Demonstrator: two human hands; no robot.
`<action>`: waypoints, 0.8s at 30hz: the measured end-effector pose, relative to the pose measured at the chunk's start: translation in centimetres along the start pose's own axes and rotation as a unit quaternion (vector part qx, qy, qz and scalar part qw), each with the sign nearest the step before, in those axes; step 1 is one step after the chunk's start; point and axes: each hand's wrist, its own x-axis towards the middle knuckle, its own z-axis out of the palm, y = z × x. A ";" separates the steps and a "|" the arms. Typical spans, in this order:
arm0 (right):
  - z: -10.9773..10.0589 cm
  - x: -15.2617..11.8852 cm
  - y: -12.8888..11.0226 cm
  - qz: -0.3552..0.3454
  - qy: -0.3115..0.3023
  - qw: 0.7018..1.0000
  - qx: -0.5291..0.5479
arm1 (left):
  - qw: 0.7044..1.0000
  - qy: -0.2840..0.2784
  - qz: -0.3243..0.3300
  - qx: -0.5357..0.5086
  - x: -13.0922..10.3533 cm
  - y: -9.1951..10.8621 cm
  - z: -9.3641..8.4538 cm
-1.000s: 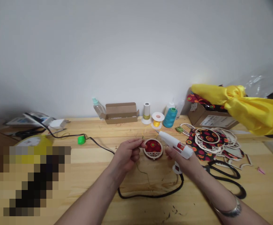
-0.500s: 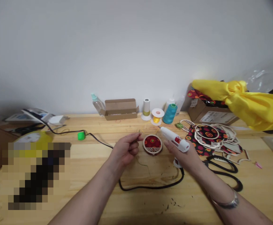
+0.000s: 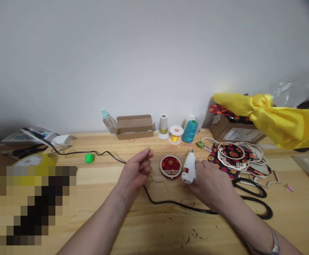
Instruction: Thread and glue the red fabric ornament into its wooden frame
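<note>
My left hand [image 3: 138,166] is closed in a pinch, fingertips pointing up. A thin dark cord [image 3: 158,181] trails out below its fingers onto the table, and a tiny end shows above the fingertips. My right hand [image 3: 210,180] is wrapped round a white glue gun [image 3: 189,170], its dark nozzle tilted up and away from me. Between the hands lies a round ornament [image 3: 170,166] with red patterned fabric, a pale wooden rim and cut-out lattice; the gun is just right of it. The black power cable [image 3: 170,202] runs across the table beneath my hands.
Behind stand a spray bottle [image 3: 108,122], an open cardboard box [image 3: 134,132], a spool of yellow cord [image 3: 175,134] and a teal thread cone [image 3: 190,131]. At right lie wooden frames [image 3: 225,163], black-handled scissors [image 3: 260,207] and yellow cloth [image 3: 282,120]. A green block [image 3: 89,158] sits left.
My right hand has turned the glue gun from a leftward slant to more upright, with its back end lowered. My left hand keeps its pinch. The cable has shifted on the table.
</note>
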 end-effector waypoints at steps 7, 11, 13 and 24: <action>0.4 -0.2 0.1 -0.023 -0.037 0.999 0.016 | 1.000 -0.005 0.006 -0.003 0.0 0.0 -0.1; 0.3 -0.1 0.0 -0.031 -0.059 0.997 0.034 | 1.000 -0.004 0.013 0.006 0.0 -0.1 -0.1; 0.3 0.0 0.1 -0.031 -0.067 0.996 0.041 | 1.000 -0.006 0.013 0.008 0.0 -0.1 -0.1; -1.2 1.1 3.9 -0.038 -0.077 0.987 0.135 | 1.000 -0.018 0.012 0.020 0.0 -0.3 -0.2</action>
